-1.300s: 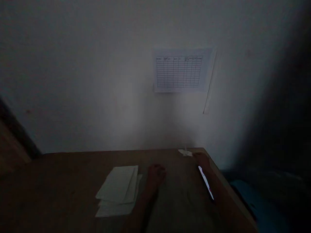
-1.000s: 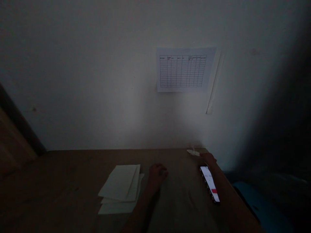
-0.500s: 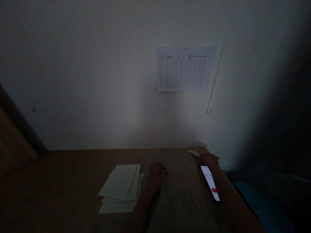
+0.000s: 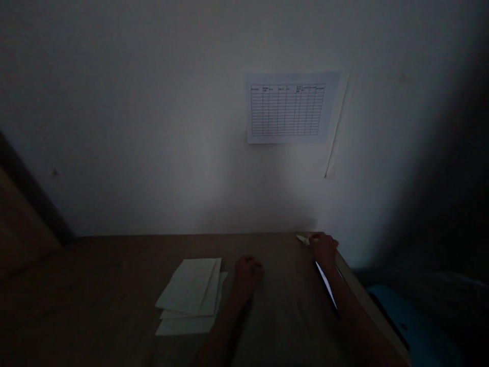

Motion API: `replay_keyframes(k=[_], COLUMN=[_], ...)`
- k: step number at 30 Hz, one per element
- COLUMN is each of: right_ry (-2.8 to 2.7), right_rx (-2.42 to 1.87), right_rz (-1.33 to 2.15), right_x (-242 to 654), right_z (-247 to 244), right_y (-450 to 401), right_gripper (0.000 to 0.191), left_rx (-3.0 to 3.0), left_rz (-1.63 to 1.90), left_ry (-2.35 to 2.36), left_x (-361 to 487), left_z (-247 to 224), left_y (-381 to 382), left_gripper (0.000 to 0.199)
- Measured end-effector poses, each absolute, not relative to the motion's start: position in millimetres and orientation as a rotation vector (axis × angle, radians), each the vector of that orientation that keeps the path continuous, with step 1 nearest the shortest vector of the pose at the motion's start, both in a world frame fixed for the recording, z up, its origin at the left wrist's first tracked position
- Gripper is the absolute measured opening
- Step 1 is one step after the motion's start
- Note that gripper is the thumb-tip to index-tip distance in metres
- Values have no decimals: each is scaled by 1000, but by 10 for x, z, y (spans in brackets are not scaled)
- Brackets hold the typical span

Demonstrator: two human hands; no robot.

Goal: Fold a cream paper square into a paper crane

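My left hand (image 4: 247,272) rests on the wooden table, its fingers loosely curled with a gap to the thumb and nothing visible between them. Just left of it lies a small stack of lined paper sheets (image 4: 189,285), slightly fanned. Near the table's far right corner, my right hand (image 4: 324,247) is closed, fingers bent down. At its fingertips is a slim, pale, pointed object (image 4: 302,239); the dim light hides its kind and whether I grip it. Under my right forearm lies a phone (image 4: 326,288) with a lit screen, partly covered.
The table (image 4: 126,275) meets a white wall (image 4: 153,127) at the back. A printed table sheet (image 4: 288,109) hangs on the wall. A blue object (image 4: 416,321) stands beyond the table's right edge. At the far left is a brown wooden panel (image 4: 23,219).
My right hand has shifted a little left, towards the pale pointed object, and its forearm now covers more of the phone. The left hand and the paper have stayed put.
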State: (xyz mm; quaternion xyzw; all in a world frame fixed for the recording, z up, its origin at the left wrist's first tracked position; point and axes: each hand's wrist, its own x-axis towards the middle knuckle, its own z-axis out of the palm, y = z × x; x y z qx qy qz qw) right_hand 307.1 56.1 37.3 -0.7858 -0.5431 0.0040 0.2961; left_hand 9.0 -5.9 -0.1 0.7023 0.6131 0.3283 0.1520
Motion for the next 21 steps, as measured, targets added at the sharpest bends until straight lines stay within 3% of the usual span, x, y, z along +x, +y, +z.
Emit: replay_keyframes(k=[6,10,21], right_ry=[-1718,-1852,-1918], right_rx=[-1755,-1512,-1395], right_rz=[145,297,340], right_x=[2527,2323,2307], right_z=[89,-219,-428], right_y=[270,89,38], right_gripper=[27,38,41], left_rx=[2130,2181,2316], left_rz=[826,694,502], left_ry=[1724,1757,1767], left_x=[68,65,103], left_z=[-111,-110,-7], left_y=[-32,-84,-183], left_gripper=[34,47,48])
